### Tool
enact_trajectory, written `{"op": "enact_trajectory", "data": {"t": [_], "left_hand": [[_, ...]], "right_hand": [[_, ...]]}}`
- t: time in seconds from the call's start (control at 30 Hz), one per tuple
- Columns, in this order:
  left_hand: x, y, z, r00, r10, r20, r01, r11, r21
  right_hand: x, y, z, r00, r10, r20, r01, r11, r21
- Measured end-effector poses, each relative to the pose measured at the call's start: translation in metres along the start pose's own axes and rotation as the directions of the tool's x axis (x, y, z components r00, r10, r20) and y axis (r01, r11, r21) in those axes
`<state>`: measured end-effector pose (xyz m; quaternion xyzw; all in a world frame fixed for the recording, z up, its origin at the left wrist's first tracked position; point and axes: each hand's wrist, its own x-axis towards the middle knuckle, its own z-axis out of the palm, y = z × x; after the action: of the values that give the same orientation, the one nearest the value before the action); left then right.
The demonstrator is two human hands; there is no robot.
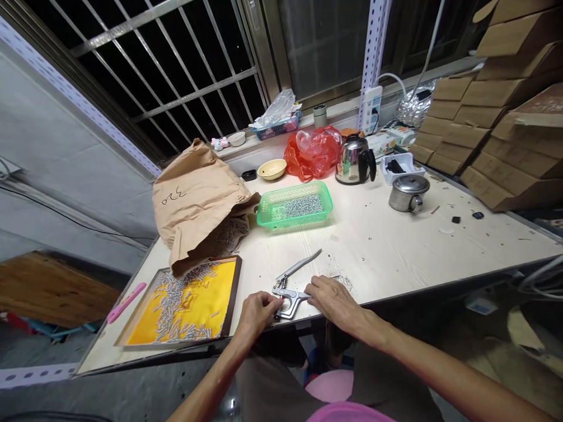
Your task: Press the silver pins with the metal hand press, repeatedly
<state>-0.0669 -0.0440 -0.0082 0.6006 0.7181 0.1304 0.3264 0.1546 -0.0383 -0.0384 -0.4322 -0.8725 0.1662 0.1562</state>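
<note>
Silver spring-loaded hand pliers (294, 298) lie at the table's front edge with their handles spread apart. One long handle points up and away to the right. My right hand (332, 299) has its bent fingers on the end of the nearer handle. At the head of the pliers, my left hand (259, 313) is closed in a pinch, with a tiny red spot by the fingertips. Whatever that pinch holds is too small to make out. To the left, a shallow tray (237, 281) with a yellow lining bears many small metal pins (169, 305).
A green plastic basket (264, 220) with small metal pieces stands beyond the pliers. A brown paper sack (197, 199) leans over the tray. A pink-handled tool (126, 302), a kettle (352, 161), a lidded metal cup (408, 193), a red bag (312, 152) and stacked cartons (505, 117) surround the work area.
</note>
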Motion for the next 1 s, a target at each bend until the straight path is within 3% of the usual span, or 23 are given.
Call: {"op": "enact_trajectory", "data": {"t": [0.13,0.33,0.43,0.6,0.8,1.0], "left_hand": [[0.003,0.0,-0.001,0.999,-0.031,0.04,0.029,0.998,0.05],[0.004,-0.004,-0.003,0.95,-0.079,0.302,0.126,0.982,-0.138],[0.005,-0.005,-0.004,0.924,-0.099,0.369,0.167,0.973,-0.157],[0.005,-0.002,-0.005,0.92,-0.124,0.371,0.18,0.976,-0.121],[0.001,0.001,-0.004,0.931,-0.142,0.336,0.198,0.97,-0.141],[-0.005,0.001,-0.001,0.938,-0.193,0.288,0.249,0.953,-0.171]], "right_hand": [[0.0,-0.002,-0.003,1.0,0.018,0.009,-0.018,1.0,-0.021],[0.0,-0.003,0.001,1.0,-0.001,-0.022,0.0,0.998,-0.059],[-0.002,-0.004,0.001,1.0,0.006,-0.022,-0.008,0.997,-0.071],[0.002,0.006,-0.015,0.999,-0.028,0.027,0.029,0.999,-0.03],[0.031,0.032,-0.03,0.988,-0.031,0.153,0.047,0.994,-0.103],[0.041,0.024,-0.042,0.982,-0.073,0.172,0.097,0.987,-0.132]]}}
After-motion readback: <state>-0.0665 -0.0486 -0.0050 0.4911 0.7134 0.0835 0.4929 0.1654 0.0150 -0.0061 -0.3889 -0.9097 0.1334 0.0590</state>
